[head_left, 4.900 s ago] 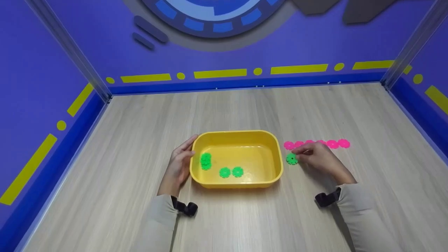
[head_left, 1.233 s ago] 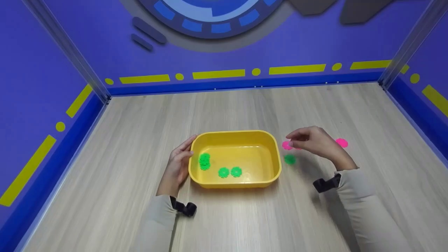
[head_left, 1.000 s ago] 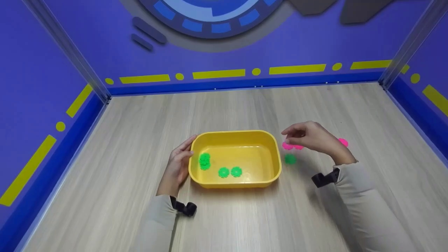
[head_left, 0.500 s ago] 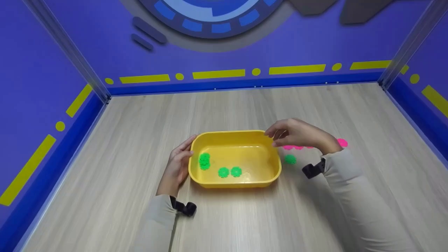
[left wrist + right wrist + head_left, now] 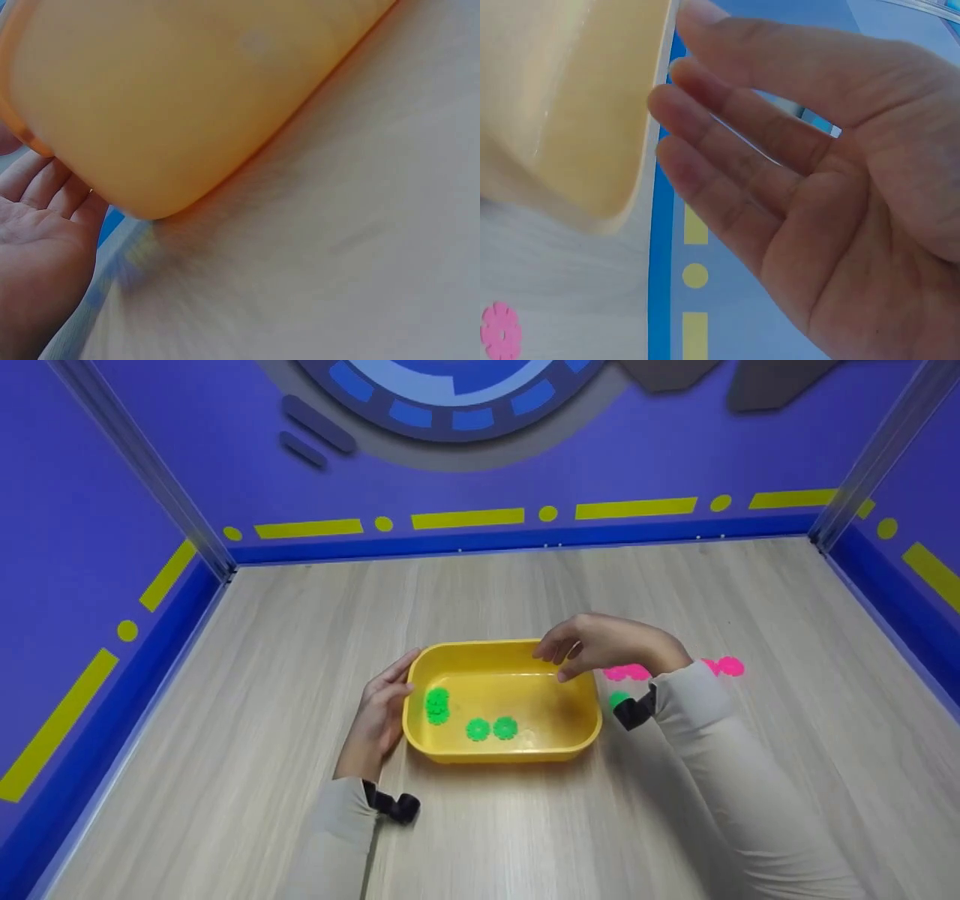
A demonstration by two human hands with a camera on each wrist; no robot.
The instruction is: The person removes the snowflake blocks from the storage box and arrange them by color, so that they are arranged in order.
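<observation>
Reaches over the pale wood-grain bench (image 5: 487, 840) in loose beige sleeves (image 5: 330, 840), with small black wrist cameras (image 5: 406, 808) strapped at the cuffs. Has the round-cornered, rectangular yellow plastic tray (image 5: 502, 757) near the middle of the bench, well apart from the far edge. Contains, near the tray's near wall, a pair of flat green notched plastic discs (image 5: 505, 728), just beside each other. Grasps the tray's left end with the left hand (image 5: 381, 712), thumb at the rim and fingers along the outside wall. Holds, inside that same end, an overlapping green stack (image 5: 437, 706), too closely layered to count. Shows a single green disc (image 5: 619, 700) on the bench just beside the tray's right end, partly hidden by a wrist camera. Past that, shows a row of flat pink flower-edged discs (image 5: 730, 666), running roughly parallel to the bench's far edge, middle hidden behind the right wrist. Hovers with the right hand (image 5: 604, 643) released over the tray's far right corner, fingers loosely bent; hard to tell if touching the rim. Ends, beyond the bench's far edge, at a blue-purple wall (image 5: 645, 457) with yellow dashes and dots.
</observation>
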